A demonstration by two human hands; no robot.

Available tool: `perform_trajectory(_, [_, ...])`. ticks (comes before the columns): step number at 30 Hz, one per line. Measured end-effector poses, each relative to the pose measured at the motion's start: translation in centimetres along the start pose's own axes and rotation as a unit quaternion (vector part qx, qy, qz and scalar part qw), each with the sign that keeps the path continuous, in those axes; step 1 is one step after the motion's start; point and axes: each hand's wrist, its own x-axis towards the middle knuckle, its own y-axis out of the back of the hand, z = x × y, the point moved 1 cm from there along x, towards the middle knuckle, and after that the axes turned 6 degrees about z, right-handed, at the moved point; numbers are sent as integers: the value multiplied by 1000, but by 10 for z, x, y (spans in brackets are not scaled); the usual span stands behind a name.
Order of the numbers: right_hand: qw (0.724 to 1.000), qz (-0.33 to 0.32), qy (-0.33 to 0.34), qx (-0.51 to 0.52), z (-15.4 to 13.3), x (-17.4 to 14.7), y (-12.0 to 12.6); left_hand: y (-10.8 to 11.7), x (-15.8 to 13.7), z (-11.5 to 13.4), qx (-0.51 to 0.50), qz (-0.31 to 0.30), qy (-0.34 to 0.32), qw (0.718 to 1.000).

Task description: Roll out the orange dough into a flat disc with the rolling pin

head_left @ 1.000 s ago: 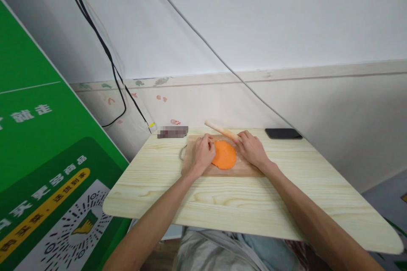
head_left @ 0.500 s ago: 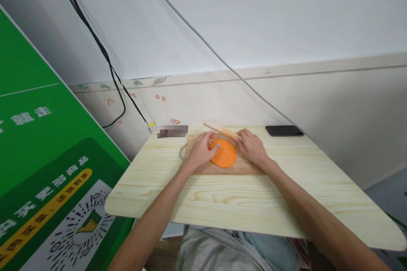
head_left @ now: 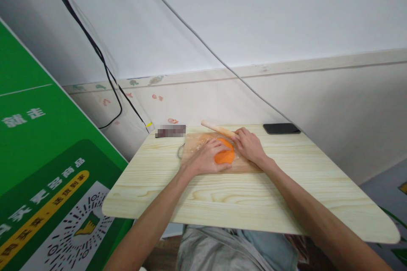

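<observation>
A flattened round of orange dough (head_left: 225, 156) lies on a wooden cutting board (head_left: 190, 139) with a metal handle at its left end. Over the dough's left side rests my left hand (head_left: 210, 156), its fingers and thumb spread apart and touching the dough. Closed around the near end of a light wooden rolling pin (head_left: 216, 128) is my right hand (head_left: 251, 146), at the upper right of the dough. The pin points to the far left, beyond the dough's back edge. White flour-like traces show on the board.
The board sits on a pale wood-grain table (head_left: 203, 199) against a wall. A black phone (head_left: 281, 128) lies at the back right, and a blurred-out dark object (head_left: 170, 131) at the back left. Cables (head_left: 95, 46) hang along the wall; a green sign (head_left: 57, 144) stands left of the table.
My left hand has moved nearer and to the right, from the dough's upper left edge to spread across its left side. My right hand still holds the rolling pin in nearly the same place.
</observation>
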Motion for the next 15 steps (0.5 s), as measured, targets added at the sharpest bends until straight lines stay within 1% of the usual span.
perform_trajectory(5, [1000, 2, 1, 0, 1, 0, 0, -7, 3, -1, 19, 62, -5, 998])
perform_trajectory(8, [1000, 3, 3, -1, 1, -1, 0, -8, 3, -2, 43, 79, -8, 996])
perform_trajectory(11, [1000, -1, 1, -4, 0, 0, 1, -4, 4, -3, 62, 55, -21, 996])
perform_trajectory(15, [1000, -8, -2, -7, -1, 0, 2, 10, 3, -2, 82, -19, -27, 996])
